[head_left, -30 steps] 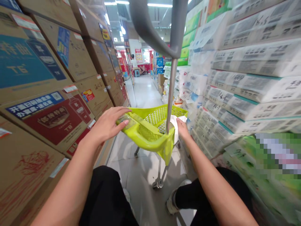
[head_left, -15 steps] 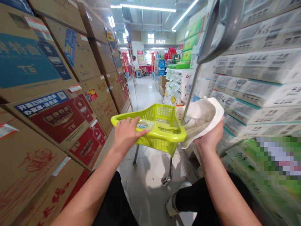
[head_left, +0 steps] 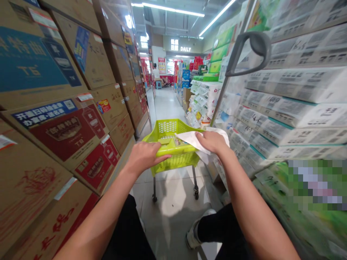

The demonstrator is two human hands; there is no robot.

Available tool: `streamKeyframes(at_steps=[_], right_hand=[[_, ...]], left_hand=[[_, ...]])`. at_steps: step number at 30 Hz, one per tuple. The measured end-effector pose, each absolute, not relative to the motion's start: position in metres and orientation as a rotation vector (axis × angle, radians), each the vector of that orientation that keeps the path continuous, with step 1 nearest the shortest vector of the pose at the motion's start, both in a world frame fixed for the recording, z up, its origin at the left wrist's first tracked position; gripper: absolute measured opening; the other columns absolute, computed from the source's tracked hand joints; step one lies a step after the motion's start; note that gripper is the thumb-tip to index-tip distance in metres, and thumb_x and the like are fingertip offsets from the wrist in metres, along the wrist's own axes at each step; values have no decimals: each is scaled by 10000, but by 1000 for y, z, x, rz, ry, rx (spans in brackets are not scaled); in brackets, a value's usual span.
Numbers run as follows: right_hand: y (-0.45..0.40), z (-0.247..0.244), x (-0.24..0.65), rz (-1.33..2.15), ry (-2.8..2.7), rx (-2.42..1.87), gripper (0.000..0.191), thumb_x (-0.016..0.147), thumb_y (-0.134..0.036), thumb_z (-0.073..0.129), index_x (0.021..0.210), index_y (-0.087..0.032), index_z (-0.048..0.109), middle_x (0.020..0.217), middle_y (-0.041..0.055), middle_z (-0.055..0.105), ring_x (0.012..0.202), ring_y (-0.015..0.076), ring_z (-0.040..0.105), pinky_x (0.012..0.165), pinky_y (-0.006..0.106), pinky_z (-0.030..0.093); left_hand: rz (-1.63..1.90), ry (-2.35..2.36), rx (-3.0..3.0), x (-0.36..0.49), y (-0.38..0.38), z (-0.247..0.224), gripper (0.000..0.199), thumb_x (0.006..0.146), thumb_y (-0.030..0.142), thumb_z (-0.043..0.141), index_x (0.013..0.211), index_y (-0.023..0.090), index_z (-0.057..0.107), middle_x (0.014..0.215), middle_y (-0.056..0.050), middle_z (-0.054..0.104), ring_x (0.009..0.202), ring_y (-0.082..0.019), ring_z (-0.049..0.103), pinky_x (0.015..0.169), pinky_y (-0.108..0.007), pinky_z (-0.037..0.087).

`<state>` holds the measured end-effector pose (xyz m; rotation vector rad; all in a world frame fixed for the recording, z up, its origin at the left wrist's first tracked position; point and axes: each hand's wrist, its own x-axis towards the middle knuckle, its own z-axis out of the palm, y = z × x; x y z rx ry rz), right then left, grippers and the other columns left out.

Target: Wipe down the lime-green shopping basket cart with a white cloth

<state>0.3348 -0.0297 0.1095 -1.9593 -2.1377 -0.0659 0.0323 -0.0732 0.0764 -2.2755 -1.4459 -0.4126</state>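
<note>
A yellow-green rolling shopping basket point(head_left: 179, 161) stands on thin legs with casters in the middle of the aisle. My left hand point(head_left: 143, 156) is wrapped round the left part of its near rim, thumb along the edge. A white cloth point(head_left: 189, 138) lies over the right part of that rim, one end hanging down outside. On top of the cloth, my right hand point(head_left: 213, 141) grips it against the rim. The basket's grey pull handle point(head_left: 248, 54) rises on a metal pole to the right. A label on the near rim is partly covered by the cloth.
Stacked cardboard cartons point(head_left: 59, 130) wall in the left side. White paper packs point(head_left: 292, 112) and green packs point(head_left: 287, 202) are piled on the right. Tiled floor point(head_left: 169, 104) runs down the aisle. A blue stool point(head_left: 158, 84) and a person stand far back.
My right hand has brought the cloth from beside the basket's right side left onto its rim, turning palm down. The basket has swivelled, and its pull handle now appears lower and farther away.
</note>
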Motion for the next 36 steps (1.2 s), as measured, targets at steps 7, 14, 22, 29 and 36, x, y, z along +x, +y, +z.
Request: streamKeyframes(at_steps=[7,14,22,29,36], right_hand=[[-13,67,319,-380,-1977,-1618,526,1047,-360,242,997,-139,717,954,164,723,955,299,629,935,405,394],[-15,51,304,-465,-1845,-1590,481,1040,-331,252,1034,-132,690,998,178,708,994,313,609,959,414,384],[11,94,330,-198,-2177,-1870,545,1013,-424,333,927,-126,781,992,198,760,938,325,686,811,376,430],[-16,27,322,-486,-1630,-1514,475,1002,-300,247,1038,-133,690,1018,192,684,1053,335,559,1012,480,368],[-45,55,278,-317,-1781,-1400,462,1040,-299,281,1277,-157,652,1267,146,688,1236,282,554,1123,425,326]], left_hand=[[-447,-1544,-2130,23,-53,72,751,874,860,356,824,192,694,764,-142,725,750,-279,687,590,-308,313],[-455,-1507,-2136,24,-45,69,760,887,853,335,796,187,689,751,-142,720,721,-260,671,594,-307,295],[-489,-1505,-2121,28,-46,67,761,877,862,338,790,190,685,742,-137,713,722,-256,663,589,-310,270],[-542,-1428,-2141,36,-42,62,725,883,846,373,760,189,656,730,-129,697,735,-251,653,634,-325,324],[-572,-1420,-2215,46,-35,62,695,883,828,409,752,195,664,718,-116,692,716,-243,646,650,-329,355]])
